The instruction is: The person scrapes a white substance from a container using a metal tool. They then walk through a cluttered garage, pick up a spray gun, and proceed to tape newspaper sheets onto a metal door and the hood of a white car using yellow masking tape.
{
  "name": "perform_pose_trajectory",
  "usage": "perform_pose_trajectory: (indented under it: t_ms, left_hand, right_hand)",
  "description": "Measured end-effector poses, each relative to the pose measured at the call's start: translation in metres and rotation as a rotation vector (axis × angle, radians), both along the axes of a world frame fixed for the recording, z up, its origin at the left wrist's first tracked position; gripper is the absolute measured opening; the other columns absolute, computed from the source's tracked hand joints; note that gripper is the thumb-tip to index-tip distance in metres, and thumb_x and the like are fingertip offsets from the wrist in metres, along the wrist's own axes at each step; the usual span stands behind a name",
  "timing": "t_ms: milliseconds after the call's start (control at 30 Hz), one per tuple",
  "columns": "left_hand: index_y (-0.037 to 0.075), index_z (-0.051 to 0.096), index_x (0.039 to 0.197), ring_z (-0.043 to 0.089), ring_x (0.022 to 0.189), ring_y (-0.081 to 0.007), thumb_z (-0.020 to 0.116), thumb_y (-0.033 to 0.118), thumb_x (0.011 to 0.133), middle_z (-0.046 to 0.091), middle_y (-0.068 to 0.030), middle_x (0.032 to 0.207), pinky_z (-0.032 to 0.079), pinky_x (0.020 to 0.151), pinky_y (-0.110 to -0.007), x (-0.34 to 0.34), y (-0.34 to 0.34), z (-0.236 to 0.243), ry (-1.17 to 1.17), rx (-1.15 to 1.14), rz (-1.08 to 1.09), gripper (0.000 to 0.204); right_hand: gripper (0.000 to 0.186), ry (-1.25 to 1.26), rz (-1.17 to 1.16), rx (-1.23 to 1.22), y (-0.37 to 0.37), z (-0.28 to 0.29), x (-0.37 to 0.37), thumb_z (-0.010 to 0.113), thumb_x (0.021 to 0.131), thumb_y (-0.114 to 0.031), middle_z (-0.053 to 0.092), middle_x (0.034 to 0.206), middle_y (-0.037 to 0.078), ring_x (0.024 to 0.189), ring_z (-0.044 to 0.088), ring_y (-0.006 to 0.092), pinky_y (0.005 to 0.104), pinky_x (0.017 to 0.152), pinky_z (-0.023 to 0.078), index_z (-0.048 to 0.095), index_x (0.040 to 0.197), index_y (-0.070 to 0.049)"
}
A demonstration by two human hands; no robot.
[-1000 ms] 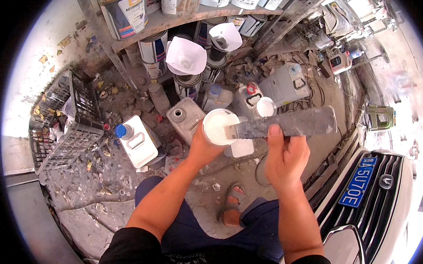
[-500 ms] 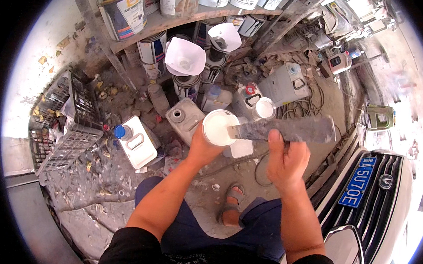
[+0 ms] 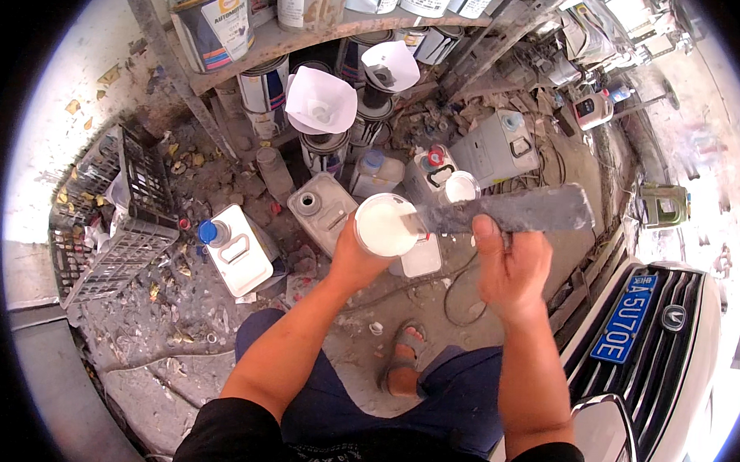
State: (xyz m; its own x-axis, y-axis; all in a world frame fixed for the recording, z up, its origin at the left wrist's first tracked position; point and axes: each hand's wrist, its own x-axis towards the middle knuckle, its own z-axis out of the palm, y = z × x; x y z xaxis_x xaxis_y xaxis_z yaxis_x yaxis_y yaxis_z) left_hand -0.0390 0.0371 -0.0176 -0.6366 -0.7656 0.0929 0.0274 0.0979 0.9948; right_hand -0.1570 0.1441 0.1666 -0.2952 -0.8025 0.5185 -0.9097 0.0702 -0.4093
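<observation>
My left hand (image 3: 357, 262) is wrapped round the side of a round cup (image 3: 360, 240), which stands open side up and holds white, paint-like liquid (image 3: 383, 223). In my right hand (image 3: 514, 270) is a long, flat, dark grey stir stick (image 3: 548, 210), stained along its length. My thumb presses on its face and the fingers curl beneath it. The stick's narrower end reaches over the cup's right rim into the white liquid, and its broad end points to the right. How deep the tip goes is hidden by the liquid.
Below the cup stand a grey jerrycan (image 3: 325, 221), a white can with a blue cap (image 3: 241, 254) and a lidded container (image 3: 422, 258). Paint tins line a shelf (image 3: 312, 40) ahead. A black crate (image 3: 140, 196) is left; a car's front grille (image 3: 646, 342) is close on the right.
My right hand has shifted slightly right, and the stick's broad end has tilted upward. Its tip has slid toward the cup's right rim. My left hand and the cup stay almost in place.
</observation>
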Motion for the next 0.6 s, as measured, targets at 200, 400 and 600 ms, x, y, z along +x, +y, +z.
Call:
perform_pose_trajectory:
  t_ms: [200,400,600]
  left_hand:
    - [0.001,0.045,0.122,0.055,0.107,-0.0218,0.081,0.011,0.061,0.057,-0.0121,0.117,0.043,0.094,-0.035,-0.002,0.001,0.003,-0.032,-0.084,-0.049,0.071]
    - [0.001,0.045,0.122,0.056,0.107,-0.0228,0.081,0.011,0.062,0.057,-0.0131,0.117,0.043,0.093,-0.035,-0.004,0.003,0.004,-0.005,-0.004,-0.03,0.071]
    - [0.002,0.044,0.122,0.055,0.108,-0.0236,0.081,0.011,0.061,0.056,-0.0132,0.117,0.043,0.094,-0.035,-0.003,0.002,0.007,-0.011,-0.025,-0.037,0.072]
  right_hand:
    - [0.013,-0.167,-0.213,-0.112,0.011,-0.027,0.023,0.055,0.091,-0.009,0.059,0.078,0.005,0.066,0.053,0.009,0.0234,0.058,0.044,0.055,0.097,0.003]
    - [0.012,-0.206,-0.091,-0.223,-0.004,0.013,0.009,0.063,0.085,-0.01,0.063,0.08,0.016,0.066,0.059,0.0342,0.0356,0.063,0.047,0.061,0.093,-0.002]
    - [0.013,-0.127,-0.176,-0.057,-0.001,-0.011,0.009,0.064,0.084,-0.01,0.06,0.078,0.016,0.064,0.059,0.0351,0.0389,0.058,0.046,0.06,0.093,-0.003]
